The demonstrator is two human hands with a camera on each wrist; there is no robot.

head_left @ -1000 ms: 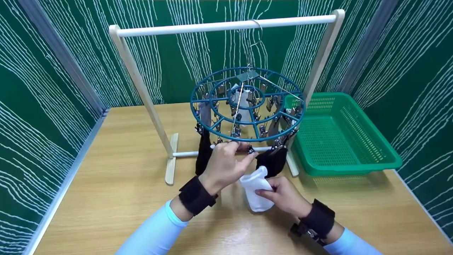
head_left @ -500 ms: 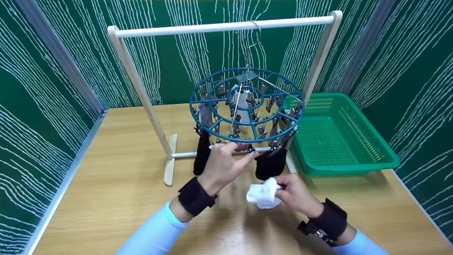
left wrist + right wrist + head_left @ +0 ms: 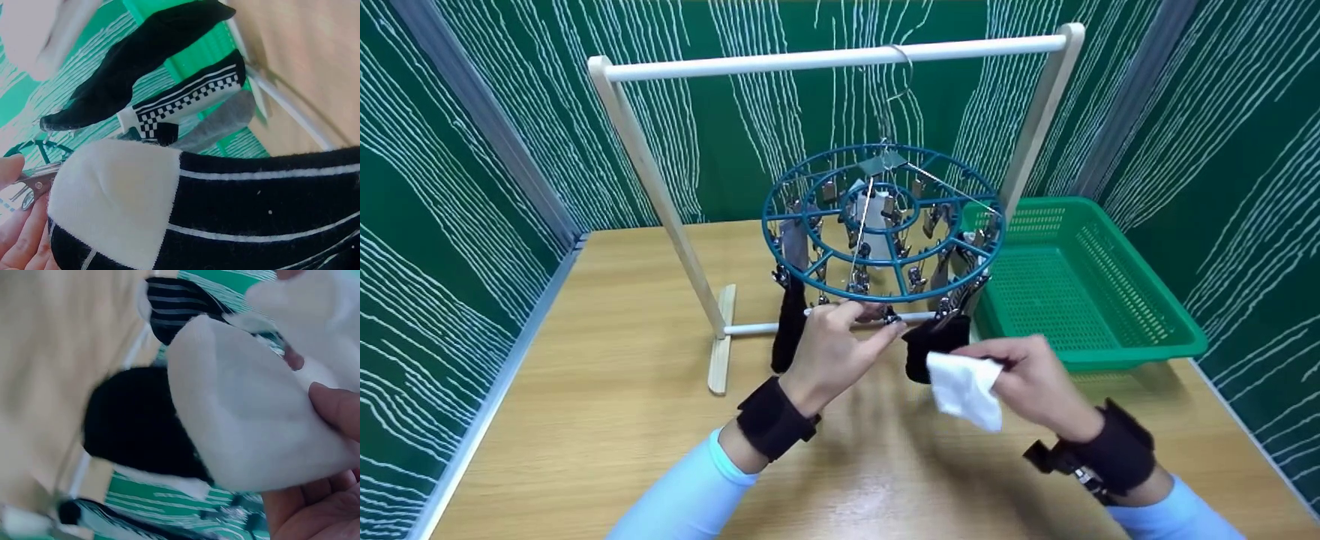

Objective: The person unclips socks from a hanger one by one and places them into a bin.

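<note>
As before, white sock [image 3: 964, 388] higher, rightward

The white sock [image 3: 964, 390] pinched in the right hand [image 3: 1035, 379] is soft matt knit cloth. The round hanger [image 3: 883, 225] is glossy teal plastic with shiny metal clips [image 3: 35, 185] and a thin metal hook [image 3: 901, 71]; the left hand [image 3: 836, 349] touches 1 clip. The black sock [image 3: 934, 341] is matt cloth, the striped sock [image 3: 247, 208] ribbed knit. The rack [image 3: 840, 56] is smooth pale painted wood, the table [image 3: 607, 390] satin wood-grain, the basket [image 3: 1080, 285] perforated green plastic
</note>
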